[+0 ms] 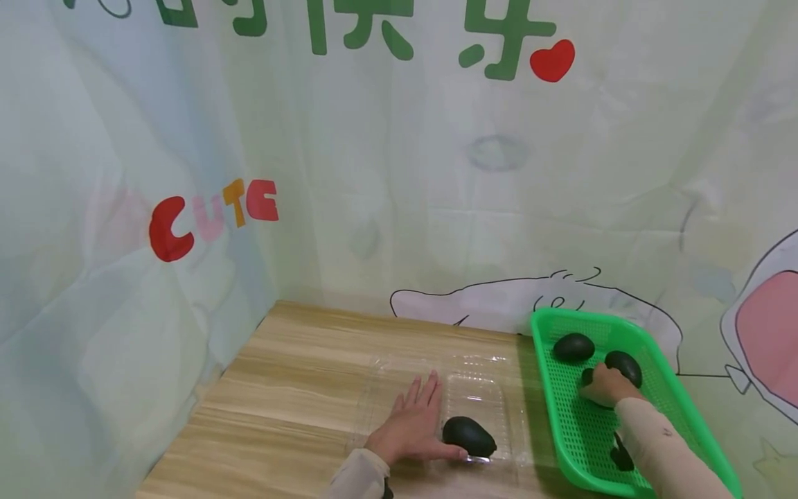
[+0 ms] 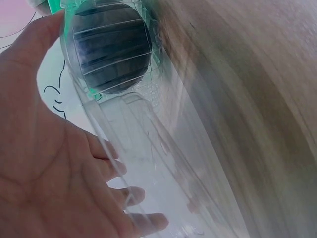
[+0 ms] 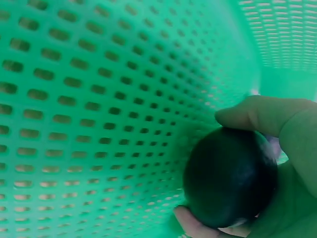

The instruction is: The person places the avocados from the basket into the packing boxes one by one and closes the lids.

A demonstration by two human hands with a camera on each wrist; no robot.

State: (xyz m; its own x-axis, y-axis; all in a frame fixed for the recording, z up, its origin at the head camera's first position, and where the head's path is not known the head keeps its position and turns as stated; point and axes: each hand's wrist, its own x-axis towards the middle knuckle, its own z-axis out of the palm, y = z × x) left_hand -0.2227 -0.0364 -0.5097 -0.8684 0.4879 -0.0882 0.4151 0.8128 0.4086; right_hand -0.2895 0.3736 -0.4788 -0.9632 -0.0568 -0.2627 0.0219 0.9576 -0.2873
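Item, nearest the camera: your right sleeve [image 1: 670, 447], lying over the near part of a green basket [image 1: 551, 416]. Item: your right hand [image 1: 603, 386], inside that basket, fingers and thumb curled round a dark oval fruit [image 3: 230, 178], which peeps out at 10 o'clock of the hand. Step in hand, as judged: taking up this fruit. Next move, as judged: calls for a firm hold and a lift clear of the rim, probably towards 9 o'clock. Item: your left hand [image 1: 408, 426], at 9 o'clock of the basket, fingers extended over a clear package [image 1: 476, 391] on the wooden counter [image 1: 293, 374], apparently steadying it. Item: second fruit [image 1: 469, 435], in the package, 3 o'clock of that hand, beside the thumb; contact uncertain. Items, in basket: third fruit [image 1: 573, 348], 11 o'clock of your right hand; fourth fruit [image 1: 625, 366], 1 o'clock.
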